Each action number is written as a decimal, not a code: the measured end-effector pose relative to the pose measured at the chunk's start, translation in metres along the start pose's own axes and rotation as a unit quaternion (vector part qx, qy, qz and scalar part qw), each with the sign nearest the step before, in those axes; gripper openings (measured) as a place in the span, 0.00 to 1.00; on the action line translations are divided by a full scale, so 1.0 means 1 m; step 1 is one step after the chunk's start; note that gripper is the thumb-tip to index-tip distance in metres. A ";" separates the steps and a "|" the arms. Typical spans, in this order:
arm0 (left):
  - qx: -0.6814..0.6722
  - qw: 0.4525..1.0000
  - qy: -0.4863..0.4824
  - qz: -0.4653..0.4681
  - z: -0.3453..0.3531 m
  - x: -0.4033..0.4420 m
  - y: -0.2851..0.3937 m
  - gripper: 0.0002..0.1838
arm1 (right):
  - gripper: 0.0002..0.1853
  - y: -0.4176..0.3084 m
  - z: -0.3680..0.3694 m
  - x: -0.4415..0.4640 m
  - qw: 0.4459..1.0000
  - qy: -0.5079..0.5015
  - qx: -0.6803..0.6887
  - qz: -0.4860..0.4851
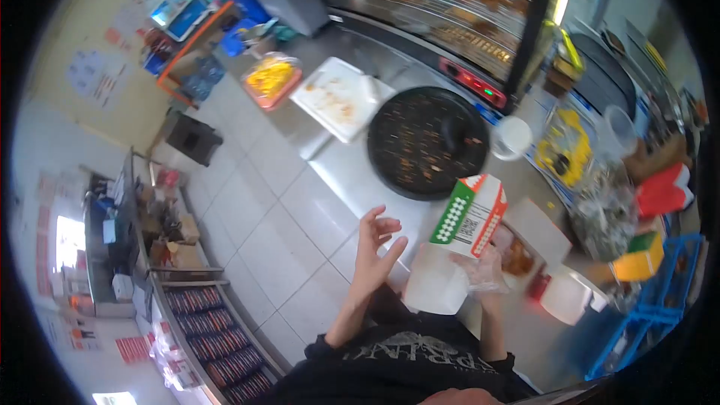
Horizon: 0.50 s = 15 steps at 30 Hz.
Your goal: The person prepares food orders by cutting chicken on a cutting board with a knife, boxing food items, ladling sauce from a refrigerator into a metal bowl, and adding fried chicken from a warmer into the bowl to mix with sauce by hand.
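My left hand [377, 250] is raised in front of my body, bare, with its fingers apart and nothing in them. My right hand [484, 268], in a clear plastic glove, holds an open white takeaway box [436, 281] whose lid [470, 216] has green and orange printing. Just right of that hand lies another open box [536, 231] with fried pieces of food [517, 258] in it. A large round black tray [409, 142] dotted with crumbs sits on the counter beyond the printed lid.
Behind the round tray stands a glass display cabinet [472, 84]. Left of it are a white crumb-covered tray [330, 97] and a tub of yellow food [271, 79]. A white cup [512, 137], plastic bags [604, 206] and blue crates [649, 315] are at the right.
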<state>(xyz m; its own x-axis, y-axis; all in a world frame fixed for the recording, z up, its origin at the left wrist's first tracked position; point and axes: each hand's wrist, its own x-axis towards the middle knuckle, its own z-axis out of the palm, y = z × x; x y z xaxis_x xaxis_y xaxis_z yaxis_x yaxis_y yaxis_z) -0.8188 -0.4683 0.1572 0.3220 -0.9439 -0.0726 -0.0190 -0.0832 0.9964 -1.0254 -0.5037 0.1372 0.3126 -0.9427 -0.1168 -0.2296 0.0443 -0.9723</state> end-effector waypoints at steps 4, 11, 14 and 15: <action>-0.020 0.978 -0.207 0.013 -0.098 0.002 -0.005 0.36 | 0.19 0.004 0.086 0.036 0.979 -0.086 0.178 0.051; 0.194 0.933 -0.236 0.189 -0.188 -0.006 0.046 0.26 | 0.20 -0.033 0.259 0.069 0.716 -0.158 0.669 0.125; 0.229 0.936 -0.184 0.194 -0.228 0.004 0.041 0.28 | 0.19 -0.057 0.305 0.088 0.747 -0.184 0.631 0.102; 0.196 0.961 -0.130 0.144 -0.240 0.009 0.041 0.30 | 0.19 -0.062 0.319 0.097 0.765 -0.183 0.610 0.094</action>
<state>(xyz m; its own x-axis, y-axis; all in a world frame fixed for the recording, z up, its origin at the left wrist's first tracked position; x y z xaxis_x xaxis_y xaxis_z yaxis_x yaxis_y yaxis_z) -0.5895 -0.4037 0.2077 0.0027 -0.9896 0.1441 -0.4431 0.1280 0.8873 -0.6872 -0.4923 0.1215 0.6679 -0.7360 -0.1109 0.6593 0.6542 -0.3707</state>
